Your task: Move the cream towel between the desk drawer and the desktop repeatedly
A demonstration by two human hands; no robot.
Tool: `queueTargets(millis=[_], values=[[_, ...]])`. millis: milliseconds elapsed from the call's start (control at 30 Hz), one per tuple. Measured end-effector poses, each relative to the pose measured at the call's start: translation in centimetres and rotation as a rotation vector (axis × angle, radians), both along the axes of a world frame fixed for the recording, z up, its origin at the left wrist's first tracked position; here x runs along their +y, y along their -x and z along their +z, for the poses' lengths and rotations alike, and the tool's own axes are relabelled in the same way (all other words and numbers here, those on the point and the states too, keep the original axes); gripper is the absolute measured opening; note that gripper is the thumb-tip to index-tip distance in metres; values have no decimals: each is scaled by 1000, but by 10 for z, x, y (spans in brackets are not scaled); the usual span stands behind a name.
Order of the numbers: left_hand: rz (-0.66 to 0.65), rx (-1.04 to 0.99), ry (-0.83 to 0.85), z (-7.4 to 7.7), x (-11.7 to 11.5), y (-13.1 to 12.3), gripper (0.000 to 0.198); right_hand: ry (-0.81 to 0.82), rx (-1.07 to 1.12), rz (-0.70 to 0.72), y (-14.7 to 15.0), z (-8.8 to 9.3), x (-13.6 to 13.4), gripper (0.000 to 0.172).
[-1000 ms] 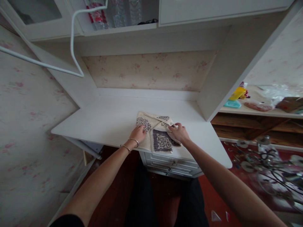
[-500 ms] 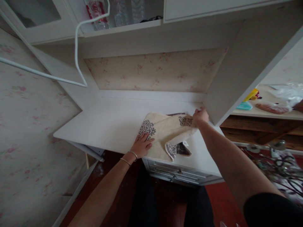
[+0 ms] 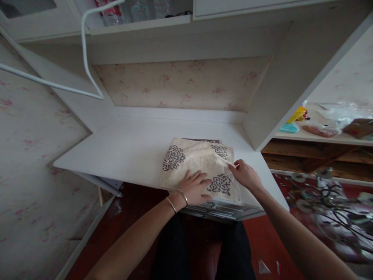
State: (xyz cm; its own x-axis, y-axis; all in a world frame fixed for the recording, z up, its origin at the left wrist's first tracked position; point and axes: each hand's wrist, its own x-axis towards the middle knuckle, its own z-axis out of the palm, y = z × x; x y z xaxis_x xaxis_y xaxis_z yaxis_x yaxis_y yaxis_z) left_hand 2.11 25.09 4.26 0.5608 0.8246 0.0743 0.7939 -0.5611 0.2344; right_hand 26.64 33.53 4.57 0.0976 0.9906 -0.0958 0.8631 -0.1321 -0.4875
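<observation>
A cream towel [image 3: 198,155] with dark ornamental patterns lies folded into a rough rectangle on the white desk top [image 3: 136,144]. Its dark underside shows along the back edge. My left hand [image 3: 196,187] rests flat on the front part of the towel, fingers spread, with two bangles on the wrist. At the towel's right edge, my right hand [image 3: 244,174] is closed, thumb and fingers pinching the cloth.
Above the desk is a white cabinet [image 3: 140,29] with a bent white rod [image 3: 84,50] in front. To the right, a shelf holds a yellow item [image 3: 297,114] and plastic bags [image 3: 346,116]. A tangled chandelier-like object [image 3: 332,206] lies on the red floor.
The towel's raised right part has come down flat, covering the crumpled dark corner. My right hand has moved toward me, and my left hand has shifted right along the towel.
</observation>
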Motion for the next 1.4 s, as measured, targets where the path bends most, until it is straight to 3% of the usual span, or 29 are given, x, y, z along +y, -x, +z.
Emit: queueTargets(millis=[67,133,267,433,500,600,700,800,933,1067,1167,1233,1400], values=[[12,30,6,-4,-6,-2,67,50,272,-135,-11,-8,15,44],[23,-1,7,-4,-11,-2,62,107,492,-212,-14,-13,36,44],[153,-205,20,3,2,19,45,118,517,-271,0,-19,76,29],[732,-281,-47,20,73,82,28,17,395,-319,16,-22,115,25],[840,-214,-93,24,108,102,29,-68,354,-306,18,-21,124,23],[870,-107,-67,20,150,113,37,-179,312,-280,18,-17,131,28],[853,-49,-15,5,172,110,37,-259,312,-196,17,-15,133,32],[861,-63,3,-13,177,111,24,-318,409,-87,17,-17,135,33],[884,-120,6,-30,178,120,26,-298,681,-137,23,-17,141,41],[983,-210,38,-31,185,129,30,-289,976,-199,29,-11,147,46],[1077,-279,61,-25,192,137,29,-324,1058,-242,31,-7,155,48],[1125,-311,61,-22,194,143,30,-358,1025,-280,33,-7,163,45],[1182,-305,35,-21,197,153,32,-261,577,-309,48,-17,183,38]])
